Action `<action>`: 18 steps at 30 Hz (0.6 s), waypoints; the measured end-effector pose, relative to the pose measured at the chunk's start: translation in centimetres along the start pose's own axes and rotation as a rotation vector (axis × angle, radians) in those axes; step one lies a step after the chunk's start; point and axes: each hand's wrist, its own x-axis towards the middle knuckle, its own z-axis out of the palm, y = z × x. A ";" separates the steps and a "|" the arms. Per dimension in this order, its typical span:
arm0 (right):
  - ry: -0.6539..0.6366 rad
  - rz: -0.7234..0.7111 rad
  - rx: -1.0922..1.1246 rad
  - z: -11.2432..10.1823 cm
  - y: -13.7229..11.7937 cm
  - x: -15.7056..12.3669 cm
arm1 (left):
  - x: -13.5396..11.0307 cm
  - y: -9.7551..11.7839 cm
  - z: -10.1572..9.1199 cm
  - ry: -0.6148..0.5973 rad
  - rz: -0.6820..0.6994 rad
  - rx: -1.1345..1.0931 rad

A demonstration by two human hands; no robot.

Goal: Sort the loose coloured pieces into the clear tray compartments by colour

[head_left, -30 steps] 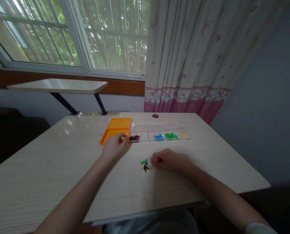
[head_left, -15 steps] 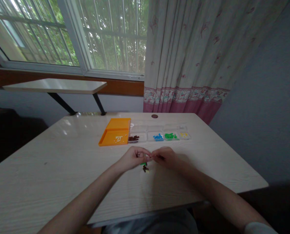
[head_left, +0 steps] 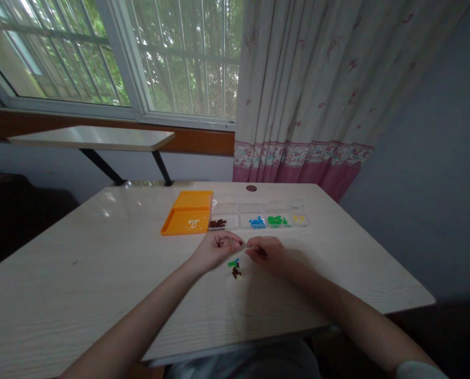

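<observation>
My left hand [head_left: 216, 249] and my right hand [head_left: 267, 252] are close together above the table [head_left: 100, 273]. Their pinched fingertips almost touch. Anything held between them is too small to make out. Just below the fingertips lies a small pile of pieces [head_left: 235, 267], green, blue and dark brown. Farther back, an orange tray [head_left: 189, 213] holds a few pale pieces [head_left: 192, 224]. Beside it stands a row of clear boxes with brown pieces [head_left: 217, 223], blue pieces [head_left: 257, 222], green pieces [head_left: 277, 220] and yellow pieces [head_left: 300, 217].
A round cable hole [head_left: 251, 188] sits at the table's far edge. Behind are a window [head_left: 140, 58], a small shelf on black brackets [head_left: 92, 138] and a pale curtain with a pink hem [head_left: 306, 105]. A grey wall closes the right side.
My left hand left the orange tray and came right to meet my right hand above the small pile. My right hand lifted slightly and moved a little toward it.
</observation>
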 end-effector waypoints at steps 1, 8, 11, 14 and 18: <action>-0.019 0.009 0.012 -0.1 -0.1 0.0 | 0.1 0.3 -0.2 0.070 0.020 -0.008; -0.308 0.003 -0.059 0.2 -0.8 0.2 | 0.6 1.0 -1.8 0.443 0.201 -0.019; -0.324 0.033 -0.071 0.4 -1.0 0.3 | 0.5 0.8 -1.8 0.469 0.233 -0.001; -0.323 0.033 -0.067 0.5 -1.0 0.3 | 0.4 0.7 -1.6 0.475 0.244 0.002; -0.312 0.042 -0.070 0.5 -1.1 0.4 | 0.4 0.9 -1.5 0.462 0.226 -0.011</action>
